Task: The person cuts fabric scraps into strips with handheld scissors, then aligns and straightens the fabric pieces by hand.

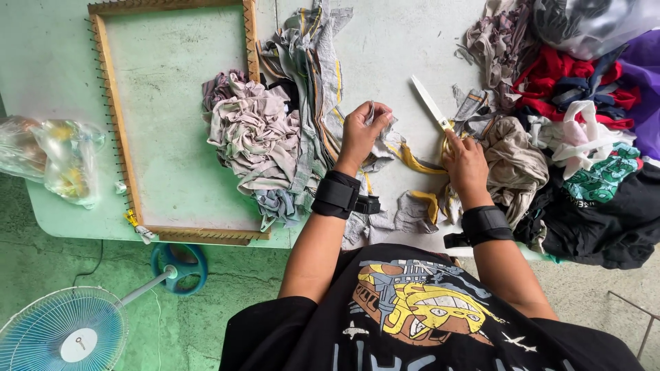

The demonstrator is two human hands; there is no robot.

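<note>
We're mid-cut: left hand (362, 130) pinches cloth strip (412, 159), right hand (465, 163) grips scissors (431, 103); next needs strip taut.

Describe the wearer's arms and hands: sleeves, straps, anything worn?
Both forearms are bare, with no gloves. The left hand and right hand each sit above a wide black wrist strap; the left one has a buckle tab. Short black sleeves belong to a T-shirt with a yellow cartoon print.

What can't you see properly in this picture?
- Scissors, head view: the handles are hidden inside the right hand.
- Fabric strip: the left hand covers most of it.
- Plastic bag: cut off by the left edge, its contents are blurred.
- Clothes pile: runs past the right edge.
- Fan: cut by the bottom edge.
</note>
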